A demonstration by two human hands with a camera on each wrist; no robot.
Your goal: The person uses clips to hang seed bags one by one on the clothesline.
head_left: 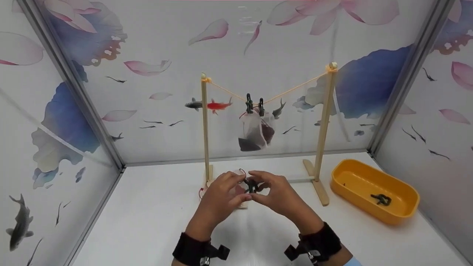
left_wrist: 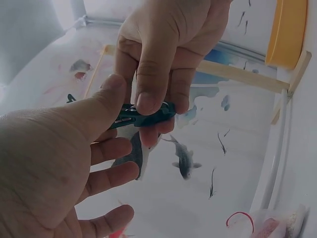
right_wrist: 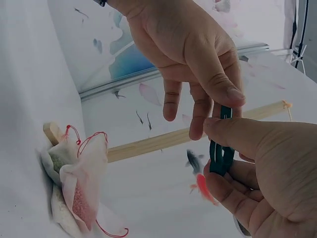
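In the head view, a dark green plastic clip (head_left: 251,186) is between my two hands above the table. My left hand (head_left: 221,194) pinches one end of it between thumb and index finger, the other fingers spread, as the left wrist view shows. From the other side my right hand (head_left: 275,190) grips the clip's body (right_wrist: 221,157) with thumb and fingers. Behind them, small white drawstring bags (head_left: 253,129) with dark contents hang from an orange cord (head_left: 295,88), held by two dark clips (head_left: 261,107). More filled bags (right_wrist: 81,188) with red strings lie by the left post's foot.
A wooden left post (head_left: 205,129) and right post (head_left: 325,125) carry the sagging cord. To the right, a yellow tray (head_left: 354,184) contains dark green clips (head_left: 381,200). Printed white panels (head_left: 166,48) enclose the table (head_left: 147,221) at the back and sides.
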